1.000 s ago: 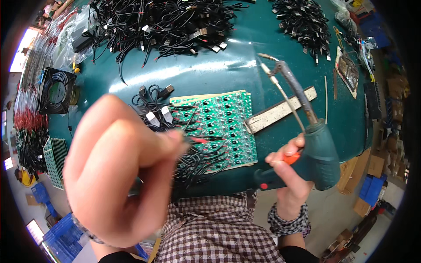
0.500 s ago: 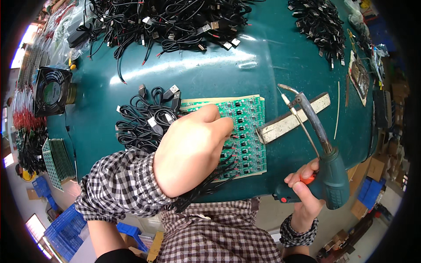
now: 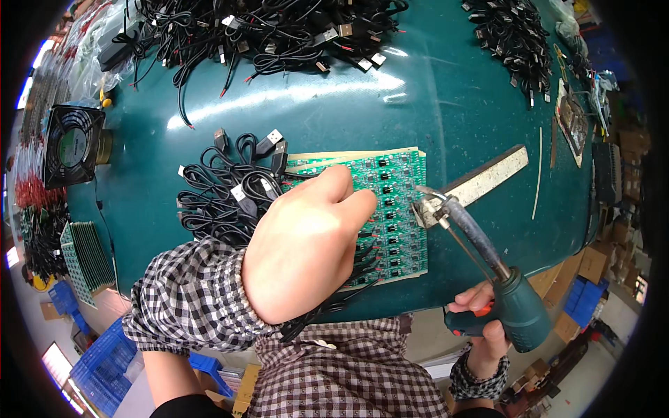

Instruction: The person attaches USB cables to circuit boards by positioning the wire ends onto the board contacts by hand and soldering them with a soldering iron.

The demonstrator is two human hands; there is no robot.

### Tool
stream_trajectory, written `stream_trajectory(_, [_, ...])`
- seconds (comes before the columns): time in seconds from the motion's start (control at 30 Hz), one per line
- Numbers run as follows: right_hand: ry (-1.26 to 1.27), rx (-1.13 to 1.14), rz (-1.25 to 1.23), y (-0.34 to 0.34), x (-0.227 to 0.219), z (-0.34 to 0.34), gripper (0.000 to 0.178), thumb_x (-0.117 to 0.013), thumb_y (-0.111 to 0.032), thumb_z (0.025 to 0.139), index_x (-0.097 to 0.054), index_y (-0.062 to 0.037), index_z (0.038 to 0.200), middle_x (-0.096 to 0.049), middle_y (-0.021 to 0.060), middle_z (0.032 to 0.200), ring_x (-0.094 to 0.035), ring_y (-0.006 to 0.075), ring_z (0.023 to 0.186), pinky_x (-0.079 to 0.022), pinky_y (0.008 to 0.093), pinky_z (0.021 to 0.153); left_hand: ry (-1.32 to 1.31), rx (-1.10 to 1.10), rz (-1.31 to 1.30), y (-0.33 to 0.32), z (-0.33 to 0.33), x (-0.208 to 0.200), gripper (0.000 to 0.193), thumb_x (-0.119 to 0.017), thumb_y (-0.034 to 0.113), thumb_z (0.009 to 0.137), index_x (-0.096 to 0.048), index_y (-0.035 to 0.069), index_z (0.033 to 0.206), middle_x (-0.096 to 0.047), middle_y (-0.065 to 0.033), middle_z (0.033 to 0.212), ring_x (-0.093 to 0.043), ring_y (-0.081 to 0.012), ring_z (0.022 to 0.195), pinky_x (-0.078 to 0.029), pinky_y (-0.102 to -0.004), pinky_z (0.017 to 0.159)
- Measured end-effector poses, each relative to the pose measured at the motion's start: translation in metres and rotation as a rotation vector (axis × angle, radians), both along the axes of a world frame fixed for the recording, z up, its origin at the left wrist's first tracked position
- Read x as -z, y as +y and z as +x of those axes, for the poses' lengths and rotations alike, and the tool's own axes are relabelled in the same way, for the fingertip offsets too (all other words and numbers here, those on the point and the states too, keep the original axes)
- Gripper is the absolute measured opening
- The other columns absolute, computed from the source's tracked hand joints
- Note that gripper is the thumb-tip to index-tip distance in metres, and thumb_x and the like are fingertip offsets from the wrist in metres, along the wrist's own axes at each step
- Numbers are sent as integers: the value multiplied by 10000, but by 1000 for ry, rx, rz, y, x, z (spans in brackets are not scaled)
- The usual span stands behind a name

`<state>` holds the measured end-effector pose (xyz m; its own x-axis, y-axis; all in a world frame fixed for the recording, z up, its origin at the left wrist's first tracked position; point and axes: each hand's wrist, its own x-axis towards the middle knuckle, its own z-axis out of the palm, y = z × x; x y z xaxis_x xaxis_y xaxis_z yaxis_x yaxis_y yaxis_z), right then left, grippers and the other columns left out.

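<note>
My left hand [image 3: 306, 233] is closed in a pinch over a green circuit board panel [image 3: 401, 240]. Its fingertips are hidden behind the hand, so what they hold cannot be made out. Black cables with red wire ends [image 3: 366, 265] lie on the panel beside and below the fingers. In my right hand [image 3: 486, 313] is a green soldering gun [image 3: 527, 317] with a red trigger, a metal barrel and a thin feed tube. Its tip sits just right of the panel's edge, over the near end of a pale, dirty bar [image 3: 488, 175]. Left of the panel lies a bunch of black USB cables [image 3: 226, 188].
A large heap of black USB cables [image 3: 272, 35] covers the far side of the green table [image 3: 334, 115]. Another heap [image 3: 512, 45] lies at the far right. A small fan [image 3: 73, 146] and a row of upright boards [image 3: 87, 261] stand at left.
My right hand has brought the soldering gun left and down, so its tip is now close to the panel's right edge. The left hand stays in nearly the same place over the panel.
</note>
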<state>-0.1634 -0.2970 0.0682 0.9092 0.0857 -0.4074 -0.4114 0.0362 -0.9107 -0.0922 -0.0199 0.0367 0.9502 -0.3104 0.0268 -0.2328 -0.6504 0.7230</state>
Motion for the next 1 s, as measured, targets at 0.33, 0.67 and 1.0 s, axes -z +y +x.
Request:
stream_trajectory(0.33, [18, -42, -88, -9, 7, -15, 566, -851, -340, 746, -580, 41, 1065, -653, 120, 864, -683, 250, 824, -554, 363, 752, 35, 35, 29, 2, 2, -2, 126, -614, -79, 731, -565, 15, 799, -503, -139, 783, -562, -341, 696, -470, -409, 608])
stream_trajectory(0.67, [44, -6, -60, -7, 7, -16, 626, -868, -290, 731, -540, 59, 1134, -659, 124, 844, -683, 267, 816, -566, 425, 782, 51, 17, 48, 3, 2, -2, 116, -631, -65, 743, -588, 23, 806, -515, -135, 781, -579, -334, 710, -476, -401, 610])
stream_trajectory(1.0, [41, 5, -58, -10, 9, -20, 686, -865, -300, 737, -502, 65, 1189, -664, 124, 844, -685, 268, 824, -566, 427, 789, 43, -32, 21, 0, 3, -2, 141, -641, -55, 720, -571, 36, 802, -527, -116, 781, -580, -326, 693, -472, -398, 586])
